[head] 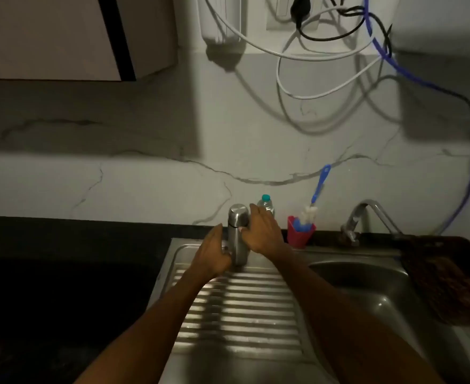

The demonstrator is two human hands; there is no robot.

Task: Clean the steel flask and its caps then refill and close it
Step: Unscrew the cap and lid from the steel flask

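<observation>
I am holding the one tall brushed-steel flask [238,239] with its rounded steel cap on, standing upright on the back edge of the ribbed steel draining board [236,314], just above the middle of the frame. My left hand [213,254] is coming against its lower body from the left; the fingers on the far side are hidden, so I cannot tell whether they are wrapping it or only pressing. My right hand [261,234] is lying against its upper body just below the cap, thumb touching the steel and fingers reaching past toward the wall; I cannot tell if that is a true grasp either. I judge I am steadying the base with one hand so the other can work the cap, since the cap is not yet off.

Just behind my right hand one clear plastic bottle with a teal cap [266,203] is standing at the wall. To the right one red plastic cup [300,234] is keeping one blue-handled bottle brush [318,189] upright and within reach. Further right one curved steel tap [366,214] is reaching over the single steel sink basin [366,295], with a brown woven mat [444,278] at the right edge
</observation>
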